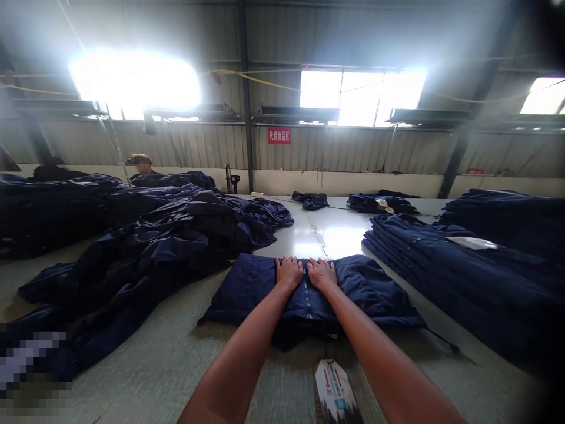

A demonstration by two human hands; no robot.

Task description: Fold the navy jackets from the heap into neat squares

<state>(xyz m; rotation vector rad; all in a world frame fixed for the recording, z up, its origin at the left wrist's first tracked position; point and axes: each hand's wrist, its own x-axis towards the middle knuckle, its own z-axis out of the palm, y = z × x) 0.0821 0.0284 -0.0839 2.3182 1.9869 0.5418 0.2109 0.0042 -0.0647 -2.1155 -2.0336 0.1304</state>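
My left hand (289, 272) and my right hand (321, 274) lie flat side by side on a folded navy work garment (366, 290), pressing near its central placket. The garment sits on a pale table (300, 235) close to the near edge. A white paper hang tag (336, 391) dangles on a cord below the garment, just past the table edge and between my forearms. Neither hand grips anything.
A large heap of crumpled navy garments (154, 247) lies to the left, and neat folded stacks (441, 265) lie to the right. Small navy bundles (310, 200) rest farther along the table. A person (140, 165) stands beyond the heap at the far left.
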